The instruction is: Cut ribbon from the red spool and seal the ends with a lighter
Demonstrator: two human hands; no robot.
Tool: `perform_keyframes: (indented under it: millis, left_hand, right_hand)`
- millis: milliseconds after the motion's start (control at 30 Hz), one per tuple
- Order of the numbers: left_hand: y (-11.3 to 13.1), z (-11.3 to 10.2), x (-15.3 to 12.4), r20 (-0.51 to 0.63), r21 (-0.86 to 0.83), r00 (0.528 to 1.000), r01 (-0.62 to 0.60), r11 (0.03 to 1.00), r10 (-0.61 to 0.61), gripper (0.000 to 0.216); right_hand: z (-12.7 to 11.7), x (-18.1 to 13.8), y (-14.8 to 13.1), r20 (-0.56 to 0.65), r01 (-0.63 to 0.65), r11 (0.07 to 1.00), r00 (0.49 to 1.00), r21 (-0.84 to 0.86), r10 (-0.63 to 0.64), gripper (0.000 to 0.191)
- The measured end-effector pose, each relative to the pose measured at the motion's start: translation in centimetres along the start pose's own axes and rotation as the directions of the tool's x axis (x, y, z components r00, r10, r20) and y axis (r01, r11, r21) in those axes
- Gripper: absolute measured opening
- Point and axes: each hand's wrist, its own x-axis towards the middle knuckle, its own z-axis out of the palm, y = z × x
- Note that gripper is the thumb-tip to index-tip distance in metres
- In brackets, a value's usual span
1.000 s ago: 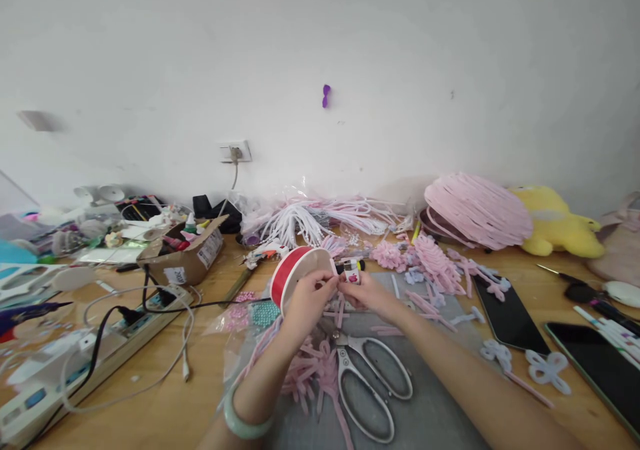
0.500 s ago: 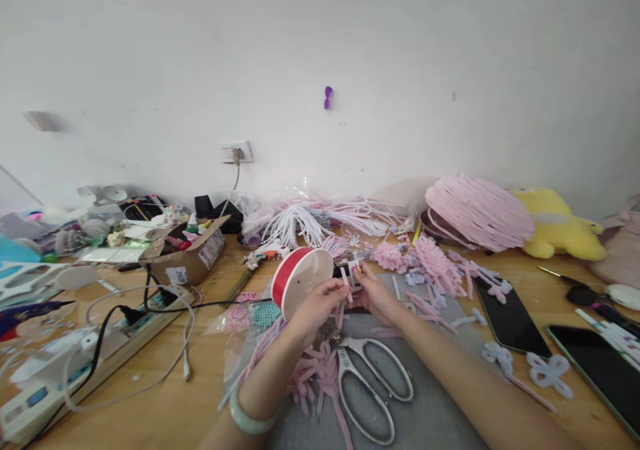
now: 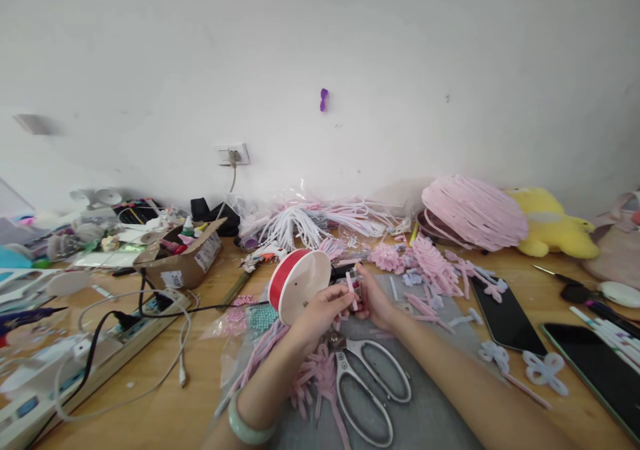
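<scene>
My left hand (image 3: 325, 309) is closed, pinching a short pale pink strip (image 3: 350, 285) that stands upright between thumb and fingers. Close against it, my right hand (image 3: 376, 302) is closed round a small dark-topped object, apparently a lighter (image 3: 356, 278), mostly covered by the fingers. A spool of red ribbon (image 3: 300, 283) stands just left of the hands. Below them, large silver-handled scissors (image 3: 367, 387) lie on a grey mat (image 3: 425, 397), blades partly hidden. Pink looped chenille pieces (image 3: 320, 373) lie beside the scissors, partly behind my left forearm.
Bundles of white chenille stems (image 3: 295, 223) lie at the back, with a pink coil (image 3: 473, 213) and yellow plush toy (image 3: 550, 227) to the right. Two phones (image 3: 505, 313) rest at right. A cardboard box (image 3: 180, 260) and corded power strip (image 3: 100, 370) occupy the left.
The small object in my right hand has turned, showing a dark top instead of its white-and-red side. Both hands stay close together. The whole view has shifted slightly.
</scene>
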Motion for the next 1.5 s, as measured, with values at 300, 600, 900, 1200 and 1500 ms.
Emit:
perform_keyframes:
  millis: [300,600,900,1200,1500]
  left_hand:
    - [0.3,0.4,-0.2,0.004,0.006,1.000,0.015,1.000,-0.015,0.038]
    - [0.0,0.3,0.0,0.003,-0.020,0.999,0.034,0.999,-0.034,0.036]
    - [-0.5,0.0,0.4,0.000,-0.009,0.997,0.071,0.997,-0.071,0.036]
    - [-0.4,0.2,0.3,-0.007,-0.068,0.996,0.086,0.994,-0.087,0.032]
    - [-0.3,0.2,0.3,-0.010,-0.075,0.996,0.083,0.994,-0.084,0.031]
  right_hand:
    - [0.4,0.2,0.6,-0.167,0.001,0.999,0.986,-0.049,-0.009,0.050]
    - [1.1,0.2,0.6,-0.322,0.001,0.998,0.947,-0.062,-0.021,0.046]
    - [1.4,0.0,0.4,-0.352,0.004,0.997,0.936,-0.072,-0.030,0.045]
    - [1.3,0.0,0.5,-0.312,0.004,0.996,0.950,-0.089,-0.032,0.045]
    - [1.4,-0.1,0.5,-0.311,-0.001,0.996,0.950,-0.088,-0.027,0.046]
